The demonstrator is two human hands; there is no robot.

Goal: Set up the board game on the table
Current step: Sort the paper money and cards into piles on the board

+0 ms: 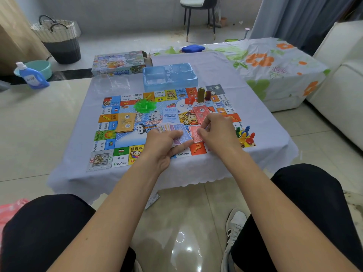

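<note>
A colourful game board (110, 134) lies flat on the low table's pale cloth (265, 138). My left hand (163, 146) grips a fanned stack of paper play money (176, 131), purple notes on top. My right hand (216, 132) pinches a red note (194, 134) beside that stack. On the board lie an orange card pile (125, 122), a heap of green plastic houses (145, 105), a blue card (170, 115), red notes (201, 113), red houses (190, 100) and tall pieces (201, 95). Coloured pawns (245, 134) stand at the board's right edge.
Behind the board sit a blue plastic tray insert (169, 76), the game box (119, 62) and a clear plastic bag (112, 84). A detergent bottle (31, 76), basin and basket stand far left. A flowered cover (275, 63) and white sofa (343, 95) are at the right.
</note>
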